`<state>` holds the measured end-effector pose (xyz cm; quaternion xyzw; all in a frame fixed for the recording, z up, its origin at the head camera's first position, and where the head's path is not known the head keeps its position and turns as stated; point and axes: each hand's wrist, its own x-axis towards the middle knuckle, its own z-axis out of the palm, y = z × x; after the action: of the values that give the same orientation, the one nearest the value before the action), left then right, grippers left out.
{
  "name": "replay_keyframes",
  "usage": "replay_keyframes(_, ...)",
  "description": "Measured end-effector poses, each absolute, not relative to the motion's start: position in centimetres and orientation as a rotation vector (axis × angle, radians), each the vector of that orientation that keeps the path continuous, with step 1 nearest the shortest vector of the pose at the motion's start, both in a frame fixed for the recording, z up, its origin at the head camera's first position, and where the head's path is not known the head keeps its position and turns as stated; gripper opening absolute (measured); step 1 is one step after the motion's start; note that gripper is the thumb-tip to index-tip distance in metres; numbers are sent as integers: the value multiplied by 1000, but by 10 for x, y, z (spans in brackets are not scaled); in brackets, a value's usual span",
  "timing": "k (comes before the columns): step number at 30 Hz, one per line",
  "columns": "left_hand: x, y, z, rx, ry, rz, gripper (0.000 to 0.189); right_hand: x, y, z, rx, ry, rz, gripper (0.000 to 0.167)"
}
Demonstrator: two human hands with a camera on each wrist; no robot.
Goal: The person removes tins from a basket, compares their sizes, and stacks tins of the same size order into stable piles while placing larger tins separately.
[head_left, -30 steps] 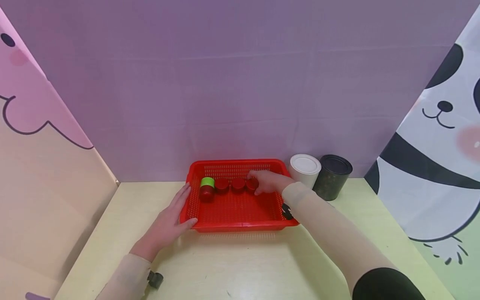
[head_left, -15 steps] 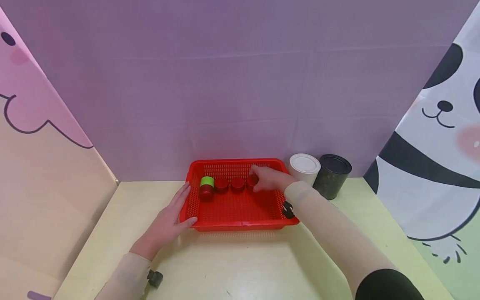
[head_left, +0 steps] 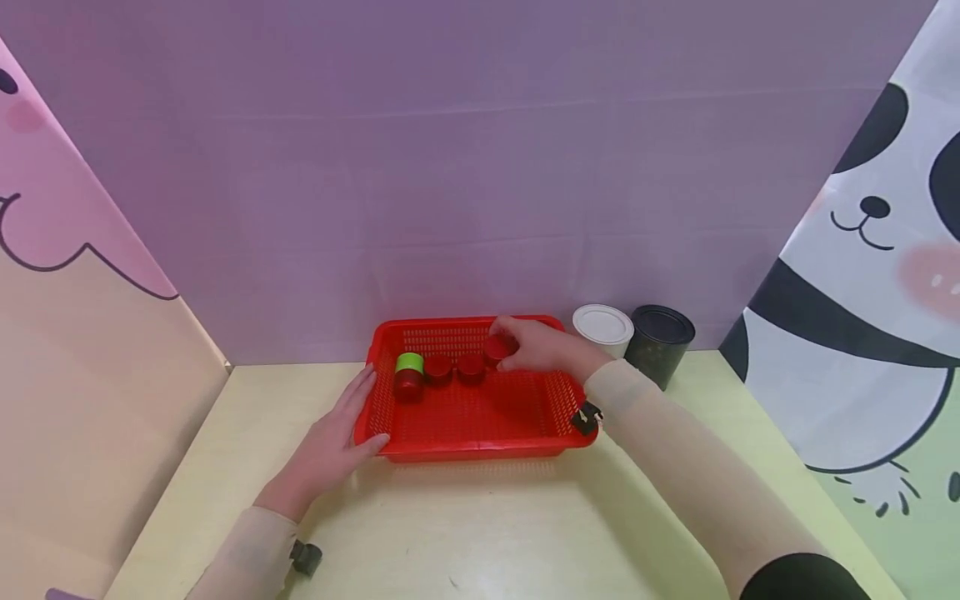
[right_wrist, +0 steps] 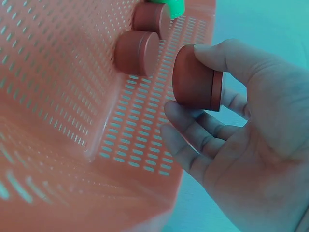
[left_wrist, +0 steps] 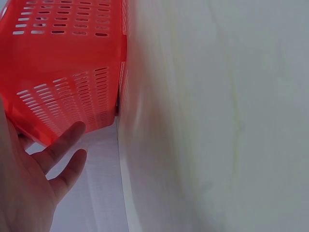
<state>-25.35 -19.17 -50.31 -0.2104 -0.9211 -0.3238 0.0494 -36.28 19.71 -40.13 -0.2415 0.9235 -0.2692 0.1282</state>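
A red plastic basket with slotted walls stands on the table. My right hand pinches a small round red tin between thumb and fingers, raised inside the basket's back right part; the right wrist view shows the lidded tin clear of the floor. Two similar red tins, one and another, sit in a row to its left. At the row's left end is a red container with a green piece behind it. My left hand rests on the basket's left rim, fingers extended.
A white lidded can and a dark lidded can stand just right of the basket, by the purple backdrop. Printed side panels flank the pale table.
My right hand has lifted the rightmost red tin up and slightly back from the row. The left hand stays on the basket's rim. The view shifts slightly.
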Motion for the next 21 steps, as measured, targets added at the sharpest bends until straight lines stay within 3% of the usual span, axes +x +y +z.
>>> replay_keyframes(9, -254, -189, -503, -654, -2800, -958, 108, -337, 221, -389, -770, 2790, -882, 56)
replay_keyframes(21, -254, -191, -505, -646, -2793, -981, 108, -288, 280, -383, -590, 2833, -1148, 59)
